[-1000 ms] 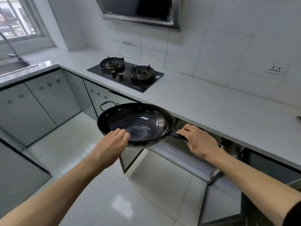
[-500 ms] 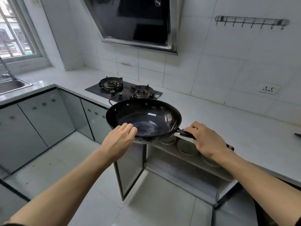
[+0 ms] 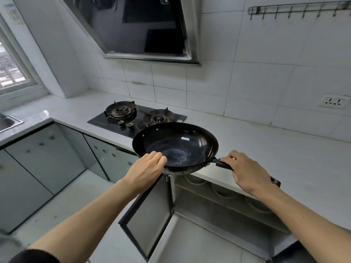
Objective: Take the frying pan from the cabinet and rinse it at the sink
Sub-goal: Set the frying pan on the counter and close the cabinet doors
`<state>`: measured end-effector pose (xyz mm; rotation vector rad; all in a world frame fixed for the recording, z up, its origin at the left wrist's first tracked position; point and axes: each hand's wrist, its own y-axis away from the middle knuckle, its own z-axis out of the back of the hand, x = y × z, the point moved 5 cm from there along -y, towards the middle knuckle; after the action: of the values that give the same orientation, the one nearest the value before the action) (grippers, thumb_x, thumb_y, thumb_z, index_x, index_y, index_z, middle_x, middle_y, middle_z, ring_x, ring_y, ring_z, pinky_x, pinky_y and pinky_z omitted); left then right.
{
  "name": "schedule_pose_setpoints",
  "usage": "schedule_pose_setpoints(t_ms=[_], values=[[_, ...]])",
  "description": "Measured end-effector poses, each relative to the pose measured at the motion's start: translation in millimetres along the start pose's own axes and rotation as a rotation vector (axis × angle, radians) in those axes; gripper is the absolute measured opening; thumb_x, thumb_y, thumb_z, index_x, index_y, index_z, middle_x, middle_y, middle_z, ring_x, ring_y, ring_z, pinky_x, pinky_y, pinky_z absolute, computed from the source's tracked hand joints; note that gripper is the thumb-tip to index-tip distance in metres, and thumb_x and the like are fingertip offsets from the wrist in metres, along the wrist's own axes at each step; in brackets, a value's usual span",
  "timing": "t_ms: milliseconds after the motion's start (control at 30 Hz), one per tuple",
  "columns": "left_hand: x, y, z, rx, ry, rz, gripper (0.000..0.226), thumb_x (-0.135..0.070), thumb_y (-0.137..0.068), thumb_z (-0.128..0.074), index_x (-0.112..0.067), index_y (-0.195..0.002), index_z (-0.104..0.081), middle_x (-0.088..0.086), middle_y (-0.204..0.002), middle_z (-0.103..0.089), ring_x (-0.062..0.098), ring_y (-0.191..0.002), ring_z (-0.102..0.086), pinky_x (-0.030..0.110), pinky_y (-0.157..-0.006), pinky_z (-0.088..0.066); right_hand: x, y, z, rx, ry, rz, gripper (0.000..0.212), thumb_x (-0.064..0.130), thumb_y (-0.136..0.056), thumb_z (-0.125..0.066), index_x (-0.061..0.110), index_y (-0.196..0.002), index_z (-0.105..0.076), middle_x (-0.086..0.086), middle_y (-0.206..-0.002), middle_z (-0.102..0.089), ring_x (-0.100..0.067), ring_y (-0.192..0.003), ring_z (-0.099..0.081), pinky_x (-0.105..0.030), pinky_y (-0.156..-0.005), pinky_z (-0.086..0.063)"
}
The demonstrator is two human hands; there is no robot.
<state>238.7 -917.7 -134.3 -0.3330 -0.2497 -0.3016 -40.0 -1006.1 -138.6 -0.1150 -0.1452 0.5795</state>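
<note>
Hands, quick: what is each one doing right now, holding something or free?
Left hand: grips the near rim of the frying pan, fingers curled over the edge.
Right hand: closed round the pan's black handle.

The frying pan (image 3: 175,147) is up in the air in front of the white counter (image 3: 266,149), held by the left hand (image 3: 146,170) on its near rim and the right hand (image 3: 247,172) on its handle; under it the cabinet door (image 3: 150,211) swings out into the floor space and blocks the way low down; behind the pan the gas stove (image 3: 136,115) sits on the counter with its two burner stands poking up; the range hood (image 3: 140,27) hangs over the stove; to the left the floor (image 3: 62,198) is open beside the closed cabinets; the sink (image 3: 8,122) is far off at the left edge.
</note>
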Motion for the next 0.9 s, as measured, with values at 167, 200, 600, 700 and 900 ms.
schedule_pose_setpoints(t_ms=[167, 200, 600, 700, 900], values=[[10, -49, -34, -0.004, 0.048, -0.068, 0.02, -0.014, -0.084, -0.068, -0.017, -0.09, -0.05, 0.0, -0.086, -0.05, 0.018, -0.073, -0.046, 0.029, -0.062, -0.041, -32, -32, -14, 0.057, 0.031, -0.082, 0.057, 0.006, -0.085, -0.062, 0.042, -0.127, -0.046, 0.012, -0.112, -0.045, -0.014, -0.083, -0.053, -0.031, -0.06, -0.054], [14, -59, -42, -0.008, 0.063, -0.079, 0.02, -0.014, -0.084, -0.069, -0.017, -0.091, -0.05, -0.001, -0.086, -0.05, 0.018, -0.073, -0.046, 0.029, -0.062, -0.041, -37, -39, -17, 0.062, 0.042, -0.1, 0.057, 0.007, -0.085, -0.062, 0.042, -0.127, -0.046, 0.012, -0.111, -0.044, -0.014, -0.082, -0.053, -0.032, -0.06, -0.054], [64, -152, -130, -0.008, 0.176, -0.203, 0.025, -0.01, -0.08, -0.071, -0.017, -0.088, -0.048, -0.002, -0.083, -0.047, 0.017, -0.07, -0.043, 0.028, -0.06, -0.038, -61, -112, -43, 0.127, 0.121, -0.262, 0.055, 0.003, -0.088, -0.053, 0.042, -0.126, -0.046, 0.015, -0.112, -0.04, -0.011, -0.084, -0.045, -0.03, -0.059, -0.049], [66, -170, -146, 0.006, 0.19, -0.213, 0.025, -0.009, -0.079, -0.071, -0.017, -0.089, -0.049, -0.003, -0.082, -0.047, 0.016, -0.07, -0.043, 0.027, -0.06, -0.035, -72, -122, -51, 0.156, 0.118, -0.3, 0.054, 0.004, -0.089, -0.052, 0.043, -0.125, -0.045, 0.016, -0.112, -0.039, -0.011, -0.083, -0.046, -0.031, -0.059, -0.051], [67, -206, -176, 0.031, 0.201, -0.232, 0.021, -0.011, -0.083, -0.067, -0.017, -0.091, -0.049, -0.003, -0.083, -0.047, 0.016, -0.071, -0.043, 0.027, -0.061, -0.036, -102, -148, -71, 0.199, 0.088, -0.331, 0.055, 0.005, -0.088, -0.054, 0.042, -0.127, -0.044, 0.015, -0.115, -0.039, -0.013, -0.083, -0.05, -0.031, -0.059, -0.052]])
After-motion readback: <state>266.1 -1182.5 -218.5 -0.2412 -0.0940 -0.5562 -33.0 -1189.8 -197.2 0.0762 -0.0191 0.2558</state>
